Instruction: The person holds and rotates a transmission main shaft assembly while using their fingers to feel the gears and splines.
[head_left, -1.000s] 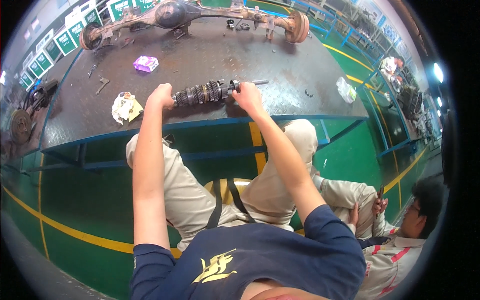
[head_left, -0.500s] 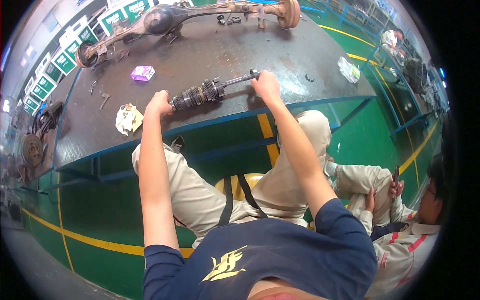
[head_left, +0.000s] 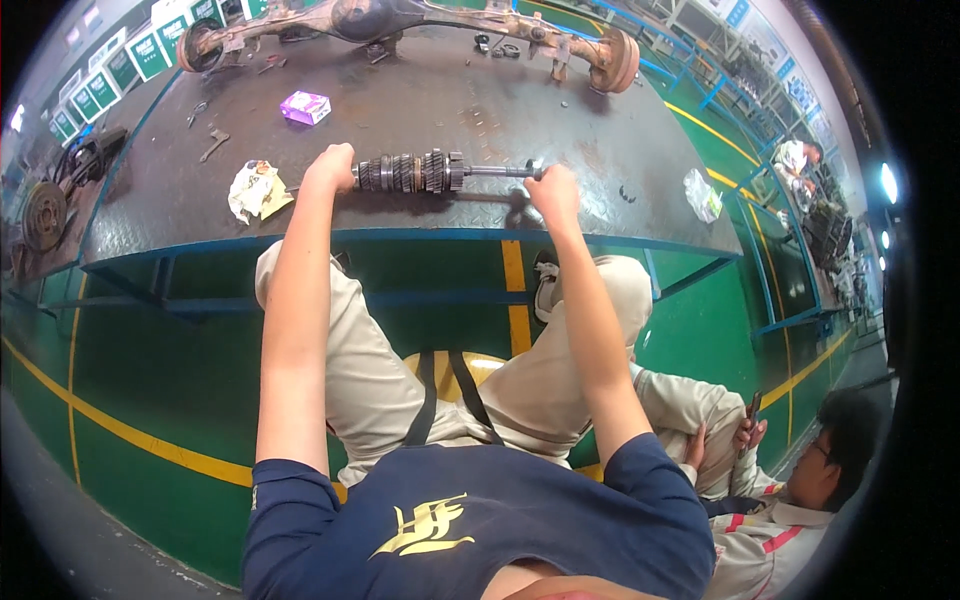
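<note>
My left hand (head_left: 333, 165) grips the left end of a gear shaft assembly (head_left: 403, 172), a row of several dark toothed gears held horizontally over the metal bench top. My right hand (head_left: 552, 185) is closed at a dark ring (head_left: 534, 168) on the right end of the shaft's bare silver rod (head_left: 493, 171). A crumpled paper bundle (head_left: 258, 188) lies just left of my left hand. Beyond it are a purple box (head_left: 305, 108) and a small metal tool (head_left: 214, 144). A white plastic bag (head_left: 701, 197) lies right of my right hand.
A rusty axle housing (head_left: 365, 20) spans the bench's back, with small parts (head_left: 497, 47) near it. Left are a brake drum (head_left: 44, 215) and green-and-white boxes (head_left: 150, 52). A seated person (head_left: 780, 500) with a phone is beside me at right. Another person (head_left: 795, 160) is at a far bench.
My right hand has moved rightward with the ring, from beside the gears to the rod's end, exposing the bare rod. The shaft, tilted up to the right half a second ago, is now more level.
</note>
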